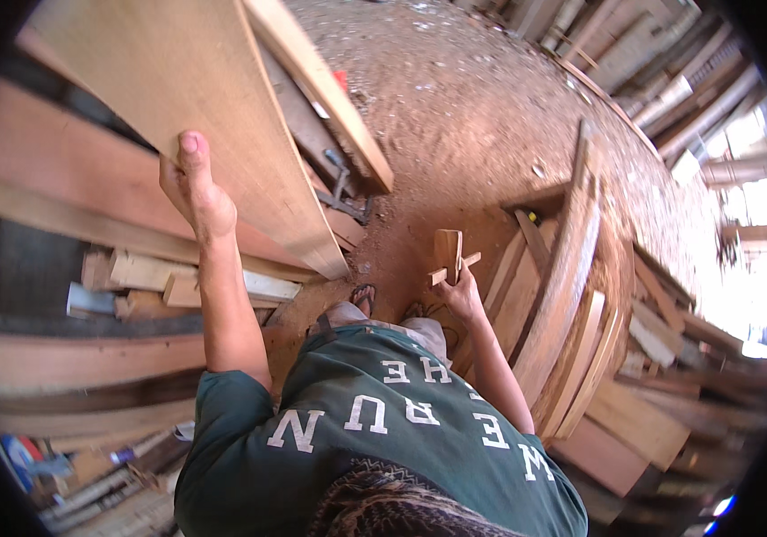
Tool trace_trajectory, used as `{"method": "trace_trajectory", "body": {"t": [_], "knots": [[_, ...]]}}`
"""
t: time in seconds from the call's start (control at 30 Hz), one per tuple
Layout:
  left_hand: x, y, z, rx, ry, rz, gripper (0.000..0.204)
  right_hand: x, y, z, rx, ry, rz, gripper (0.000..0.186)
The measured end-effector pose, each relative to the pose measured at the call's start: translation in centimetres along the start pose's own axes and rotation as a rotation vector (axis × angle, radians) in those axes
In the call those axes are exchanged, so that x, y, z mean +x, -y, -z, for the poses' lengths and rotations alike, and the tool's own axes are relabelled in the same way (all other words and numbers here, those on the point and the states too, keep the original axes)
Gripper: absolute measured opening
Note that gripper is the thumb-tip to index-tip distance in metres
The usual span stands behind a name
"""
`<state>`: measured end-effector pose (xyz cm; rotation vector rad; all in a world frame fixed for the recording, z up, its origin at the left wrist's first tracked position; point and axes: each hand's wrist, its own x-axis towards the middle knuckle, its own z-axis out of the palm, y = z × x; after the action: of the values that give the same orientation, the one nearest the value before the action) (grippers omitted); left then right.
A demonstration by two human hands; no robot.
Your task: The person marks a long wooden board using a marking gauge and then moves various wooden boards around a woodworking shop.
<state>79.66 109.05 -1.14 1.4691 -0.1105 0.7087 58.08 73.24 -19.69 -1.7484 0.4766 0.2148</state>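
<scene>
My left hand (197,192) is closed on the near edge of a wide, pale wooden plank (213,107), with the thumb on its upper face and the other fingers partly hidden. The plank rises from the work area toward the upper left. Low on the right, my right hand (460,294) grips a small wooden tool (448,248), a flat block crossed by a short bar. Its exact kind is unclear at this size. The tool is apart from the plank.
Thick boards (70,152) and short offcuts (146,273) lie at left. A metal clamp (340,174) rests near a narrow beam (325,80). Curved slabs (562,277) are piled at right. Dirt floor (455,116) stretches ahead; more timber leans at the far right.
</scene>
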Motion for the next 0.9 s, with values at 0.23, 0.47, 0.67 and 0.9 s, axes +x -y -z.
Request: {"method": "trace_trajectory", "body": {"t": [0.23,0.47,0.67,0.9], "knots": [[-1.5,-4.3,-18.2,-0.42,0.395,0.082,0.057,-8.7,-4.7,3.5,0.133,-0.493,0.072,0.034],[-10.3,-6.3,-33.2,-0.634,0.704,0.324,0.06,-21.8,-9.1,5.3,0.509,-0.967,-0.112,0.037],[-18.5,-10.0,-41.1,-0.641,0.811,0.366,0.066,-28.8,-12.4,4.5,0.533,-1.238,-0.138,0.043],[-25.6,-11.9,-47.6,-0.691,0.939,0.625,0.057,-30.8,-12.6,6.3,0.564,-1.293,-0.177,0.05]]}}
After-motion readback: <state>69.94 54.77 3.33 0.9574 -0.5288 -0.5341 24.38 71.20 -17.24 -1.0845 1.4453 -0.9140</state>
